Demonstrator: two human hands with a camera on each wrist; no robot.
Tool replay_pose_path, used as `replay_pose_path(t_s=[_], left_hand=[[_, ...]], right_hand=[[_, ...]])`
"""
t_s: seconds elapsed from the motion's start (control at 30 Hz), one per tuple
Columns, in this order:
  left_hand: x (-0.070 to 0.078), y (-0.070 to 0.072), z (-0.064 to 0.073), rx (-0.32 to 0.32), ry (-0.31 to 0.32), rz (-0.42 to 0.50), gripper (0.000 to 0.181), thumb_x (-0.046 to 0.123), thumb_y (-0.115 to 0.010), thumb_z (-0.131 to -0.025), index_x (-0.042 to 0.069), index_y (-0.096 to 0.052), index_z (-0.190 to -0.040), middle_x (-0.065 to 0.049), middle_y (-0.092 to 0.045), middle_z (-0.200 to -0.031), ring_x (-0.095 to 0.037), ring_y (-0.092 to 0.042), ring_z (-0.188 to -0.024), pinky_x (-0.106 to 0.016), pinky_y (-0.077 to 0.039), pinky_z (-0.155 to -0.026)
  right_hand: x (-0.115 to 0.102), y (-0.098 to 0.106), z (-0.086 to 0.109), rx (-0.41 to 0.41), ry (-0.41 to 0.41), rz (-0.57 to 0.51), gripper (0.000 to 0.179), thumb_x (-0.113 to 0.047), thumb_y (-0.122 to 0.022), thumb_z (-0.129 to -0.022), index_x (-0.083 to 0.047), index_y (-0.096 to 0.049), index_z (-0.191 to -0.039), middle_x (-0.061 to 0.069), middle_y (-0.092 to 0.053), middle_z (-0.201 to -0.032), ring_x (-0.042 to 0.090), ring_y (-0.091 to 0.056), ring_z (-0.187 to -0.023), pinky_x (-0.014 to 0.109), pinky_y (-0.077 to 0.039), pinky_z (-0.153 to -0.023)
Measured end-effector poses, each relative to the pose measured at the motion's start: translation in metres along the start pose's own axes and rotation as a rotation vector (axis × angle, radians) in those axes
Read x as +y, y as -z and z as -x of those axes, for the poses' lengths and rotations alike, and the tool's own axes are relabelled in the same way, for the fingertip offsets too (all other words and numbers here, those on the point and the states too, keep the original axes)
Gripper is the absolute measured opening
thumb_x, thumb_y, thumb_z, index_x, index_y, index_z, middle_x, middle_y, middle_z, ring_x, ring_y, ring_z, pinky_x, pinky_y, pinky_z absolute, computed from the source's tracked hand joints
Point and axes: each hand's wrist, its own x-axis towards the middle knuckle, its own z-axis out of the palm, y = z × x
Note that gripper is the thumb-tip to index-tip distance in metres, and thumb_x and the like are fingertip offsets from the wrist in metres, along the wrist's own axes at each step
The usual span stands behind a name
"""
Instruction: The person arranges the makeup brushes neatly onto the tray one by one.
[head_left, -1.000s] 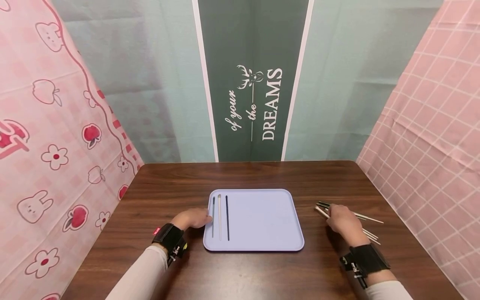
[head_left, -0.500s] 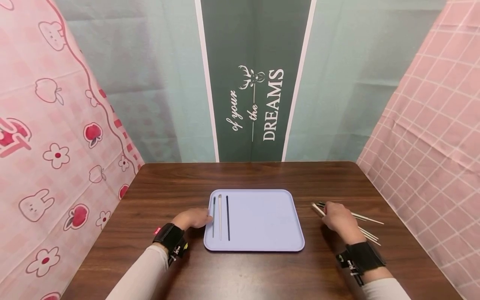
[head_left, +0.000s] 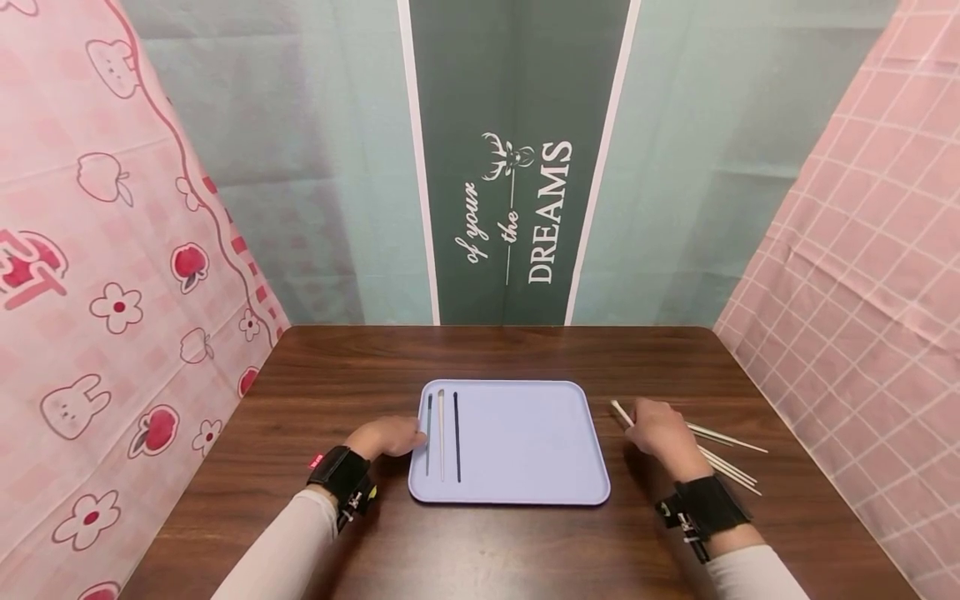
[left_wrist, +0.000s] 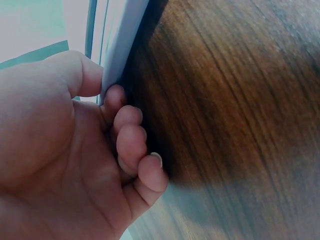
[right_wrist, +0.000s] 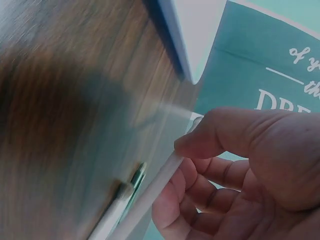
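Observation:
A pale lavender tray (head_left: 532, 442) lies on the wooden table. My left hand (head_left: 386, 436) grips its left rim, thumb on top and fingertips curled against the outer side in the left wrist view. Inside, along the left, three slim paintbrushes stand in a row: a grey-green brush (head_left: 429, 450), a cream brush (head_left: 442, 442) and a dark blue brush (head_left: 457, 442). Right of the tray, my right hand (head_left: 662, 433) pinches a whitish paintbrush (right_wrist: 155, 185) between thumb and fingers, its tip pointing toward the tray. The hand hides most of it in the head view.
Several more thin brushes (head_left: 729, 472) lie loosely on the table (head_left: 487, 550) behind and beside my right hand. Two brush ends, one dark green (right_wrist: 138, 173), show near the held one. Patterned curtains (head_left: 502, 167) surround the table at the back and sides.
My right hand has moved left toward the tray with the whitish brush, away from the loose brushes. The left hand stays at the tray's rim.

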Motion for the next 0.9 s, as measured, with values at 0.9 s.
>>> replay_pose_path(t_s=[0.9], left_hand=[[0.001, -0.001, 0.0, 0.005, 0.018, 0.004, 0.029, 0.021, -0.051, -0.098, -0.002, -0.063, -0.111, -0.012, -0.057, -0.093, -0.027, -0.054, -0.085, -0.044, -0.045, -0.083]], right_hand=[[-0.061, -0.015, -0.02, -0.06, 0.0, -0.036, 0.02, -0.014, -0.067, -0.085, 0.0, -0.059, -0.074, 0.006, -0.052, -0.068, 0.022, -0.053, -0.063, 0.032, -0.041, -0.056]])
